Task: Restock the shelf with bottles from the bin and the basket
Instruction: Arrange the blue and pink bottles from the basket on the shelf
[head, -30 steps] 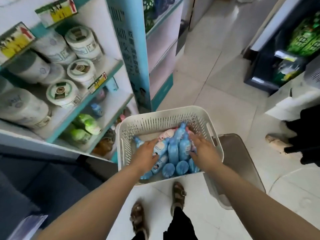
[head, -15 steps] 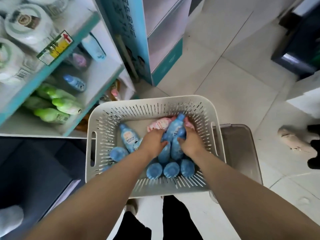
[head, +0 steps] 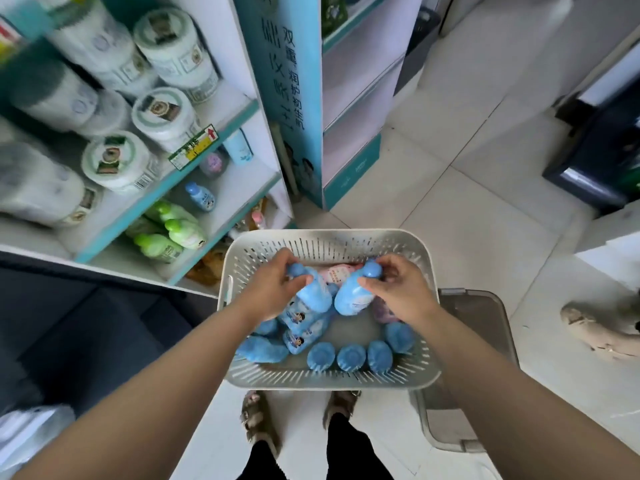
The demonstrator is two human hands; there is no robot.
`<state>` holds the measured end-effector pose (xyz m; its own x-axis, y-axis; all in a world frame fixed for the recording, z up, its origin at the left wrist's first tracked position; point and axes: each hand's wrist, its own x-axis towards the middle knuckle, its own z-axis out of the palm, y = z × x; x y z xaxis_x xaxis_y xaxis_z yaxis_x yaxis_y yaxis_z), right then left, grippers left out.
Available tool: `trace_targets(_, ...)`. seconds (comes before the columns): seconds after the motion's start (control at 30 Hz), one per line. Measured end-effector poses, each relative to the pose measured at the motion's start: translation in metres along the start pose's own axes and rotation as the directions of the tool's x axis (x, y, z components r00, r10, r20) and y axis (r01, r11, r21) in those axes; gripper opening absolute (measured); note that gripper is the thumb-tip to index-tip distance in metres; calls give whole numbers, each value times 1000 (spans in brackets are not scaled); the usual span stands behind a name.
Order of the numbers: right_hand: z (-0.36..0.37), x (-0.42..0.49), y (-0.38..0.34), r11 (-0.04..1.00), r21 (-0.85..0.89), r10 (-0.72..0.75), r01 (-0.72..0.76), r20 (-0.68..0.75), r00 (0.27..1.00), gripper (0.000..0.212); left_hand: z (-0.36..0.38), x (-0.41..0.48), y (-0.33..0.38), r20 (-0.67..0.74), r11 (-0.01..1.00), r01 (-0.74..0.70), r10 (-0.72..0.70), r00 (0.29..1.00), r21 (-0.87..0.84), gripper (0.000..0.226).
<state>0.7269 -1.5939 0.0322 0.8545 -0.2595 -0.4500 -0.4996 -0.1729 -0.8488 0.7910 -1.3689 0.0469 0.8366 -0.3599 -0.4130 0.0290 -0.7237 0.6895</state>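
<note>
- Blue plastic everywhere in the head view. The person's left hand (head: pixel 273 292) is curled round the neck of one blue bottle (head: pixel 313 296). The right hand (head: pixel 398 289) pinches a second blue bottle (head: pixel 353 297) just under its round cap. Both are lifted a bit over the pile in the white basket (head: pixel 329 384).
- Same view: the loose bottles (head: pixel 351 356) lie on their sides in the basket, which sits over the grey bin (head: pixel 478 327).
- Handling guess: small, stiff plastic, probably light enough for one hand each. The glossy skin looks a bit slippy, so the narrow neck under the cap bulge seems the safest hold. A grip round the body is likely steadier for standing them up.
- Off to the left, the shelf (head: pixel 242 188) has a lone matching bottle (head: pixel 200 196) near the green bottles (head: pixel 173 230), likely the restock spot.
</note>
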Motion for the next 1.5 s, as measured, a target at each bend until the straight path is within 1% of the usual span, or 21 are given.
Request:
trace_targets(0.1, 3, -13, -49, 990, 103, -99, 101, -19, 995, 27, -38, -27, 12, -167, 990, 32, -55, 985, -138, 21)
trace_targets(0.2, 11, -29, -92, 973, 139, -193, 187, 32, 981, 19, -71, -59, 18, -296, 962, 30, -113, 948, -271, 21)
trace_targets(0.3, 27, -49, -130, 953, 134, -287, 271, 126, 949, 14, -102, -100, 20, -370, 922, 14, -170, 913, -387, 30)
trace_targets(0.37, 41, -65, -154, 933, 135, -354, 334, 171, 920, 12, -122, -129, 20, -411, 885, -29, -187, 892, -465, 30)
trace_targets(0.43, 58, -85, -177, 912, 143, -408, 384, 222, 886, 10, -142, -161, 20, -484, 893, -88, -153, 862, -441, 27)
trace_targets(0.5, 75, -106, -196, 890, 113, -455, 441, 277, 846, 12, -161, -190, 18, -550, 908, -137, -115, 827, -396, 13)
trace_targets(0.53, 86, -119, -206, 874, 101, -482, 475, 304, 822, 12, -172, -209, 15, -584, 904, -164, -109, 805, -395, 11)
trace_targets(0.67, 131, -176, -242, 779, 77, -604, 622, 356, 713, 12, -204, -284, 3, -691, 890, -230, -122, 712, -394, 21)
trace_targets(0.83, 205, -266, -267, 670, 109, -703, 734, 411, 581, 13, -225, -401, -35, -823, 876, -310, -154, 546, -369, 19)
trace_targets(0.9, 243, -310, -272, 635, 127, -724, 762, 442, 529, 12, -233, -458, -56, -866, 893, -301, -164, 472, -334, 20)
trace_targets(0.97, 280, -357, -277, 598, 153, -746, 787, 466, 476, 12, -242, -517, -79, -898, 922, -257, -168, 408, -289, 22)
trace_targets(1.0, 290, -373, -280, 577, 166, -759, 799, 470, 451, 12, -245, -535, -84, -907, 930, -248, -159, 391, -270, 23)
trace_targets(1.03, 311, -399, -281, 548, 192, -773, 815, 489, 405, 13, -248, -568, -95, -922, 943, -223, -158, 354, -247, 23)
trace_targets(1.17, 368, -480, -289, 473, 282, -803, 835, 529, 276, 16, -259, -665, -122, -958, 964, -171, -159, 237, -202, 24)
trace_targets(1.27, 409, -536, -299, 413, 346, -815, 843, 553, 173, 18, -272, -732, -145, -975, 979, -87, -170, 139, -183, 25)
trace_targets(1.37, 447, -577, -312, 364, 389, -810, 846, 580, 82, 21, -288, -783, -165, -983, 983, -28, -181, 22, -181, 24)
trace_targets(1.5, 502, -620, -329, 288, 441, -818, 850, 575, -22, 22, -309, -834, -192, -967, 979, -12, -204, -151, -204, 21)
